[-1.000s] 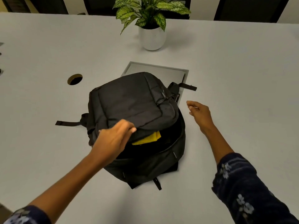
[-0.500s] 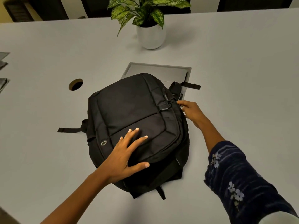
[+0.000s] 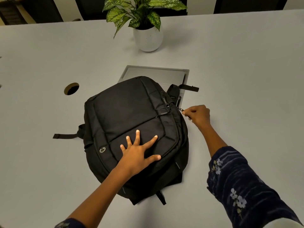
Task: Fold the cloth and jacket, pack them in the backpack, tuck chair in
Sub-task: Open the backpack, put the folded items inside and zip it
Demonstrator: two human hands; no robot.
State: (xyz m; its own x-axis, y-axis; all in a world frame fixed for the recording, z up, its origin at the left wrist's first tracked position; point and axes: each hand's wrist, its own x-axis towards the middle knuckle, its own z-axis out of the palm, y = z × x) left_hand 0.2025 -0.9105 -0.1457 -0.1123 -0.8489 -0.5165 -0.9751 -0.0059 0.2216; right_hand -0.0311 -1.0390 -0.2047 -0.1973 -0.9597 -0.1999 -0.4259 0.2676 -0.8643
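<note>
A black backpack [image 3: 125, 112] lies flat on the white table [image 3: 246, 79], front panel up. My left hand [image 3: 136, 153] presses on its lower front pocket with fingers spread flat. At the bag's right edge my right hand [image 3: 198, 115] pinches a small zipper pull [image 3: 181, 110] between thumb and fingers. The flap is down over the main compartment, so the cloth and jacket are hidden from view. No chair shows near me.
A potted plant in a white pot [image 3: 148, 38] stands behind the bag. A grey rectangular panel [image 3: 156, 74] lies partly under the bag's top. A round cable hole [image 3: 71, 88] sits to the left. Dark chairs [image 3: 246, 4] line the far table edge.
The flap, held up by my left hand with yellow cloth showing, came down. My left hand now presses flat on it. My right hand moved in and took the zipper pull.
</note>
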